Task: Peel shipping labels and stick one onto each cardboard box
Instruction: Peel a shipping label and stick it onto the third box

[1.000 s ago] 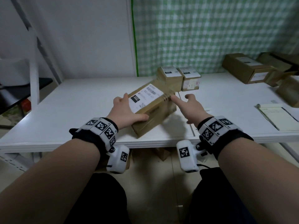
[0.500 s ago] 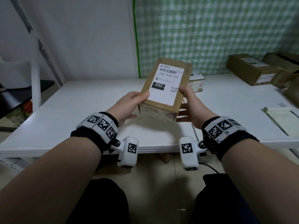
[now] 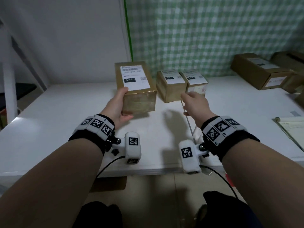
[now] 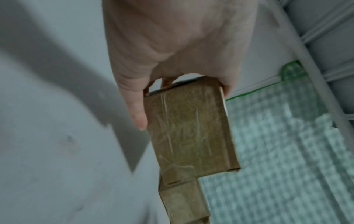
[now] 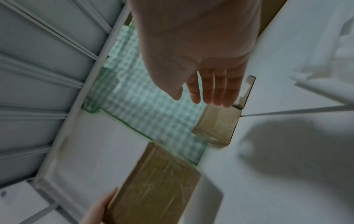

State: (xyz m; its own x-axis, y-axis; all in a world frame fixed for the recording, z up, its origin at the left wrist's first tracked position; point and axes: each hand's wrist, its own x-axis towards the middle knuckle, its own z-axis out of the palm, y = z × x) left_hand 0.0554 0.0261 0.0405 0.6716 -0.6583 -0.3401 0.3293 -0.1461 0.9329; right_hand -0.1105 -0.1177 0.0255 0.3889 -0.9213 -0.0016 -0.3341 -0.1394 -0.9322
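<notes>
My left hand (image 3: 120,104) grips a brown cardboard box (image 3: 136,91) by its near left corner, thumb on top beside its white shipping label (image 3: 134,77). The box hovers at or just above the white table (image 3: 65,112), left of two small labelled boxes (image 3: 171,86) (image 3: 195,81). In the left wrist view the fingers (image 4: 137,112) wrap the taped box end (image 4: 189,128). My right hand (image 3: 195,102) floats free in front of the two small boxes, fingers (image 5: 212,91) straight and relaxed, holding nothing. The held box (image 5: 153,184) shows low in the right wrist view.
Larger labelled cardboard boxes (image 3: 261,69) sit at the back right against a green checked curtain (image 3: 213,33). A notepad or label sheet (image 3: 291,129) lies at the right table edge. A white shelf frame (image 3: 11,71) stands to the left.
The box was lifted and turned upright with both hands, then carried back and left beside the two small boxes. My right hand has let go and now hangs free.
</notes>
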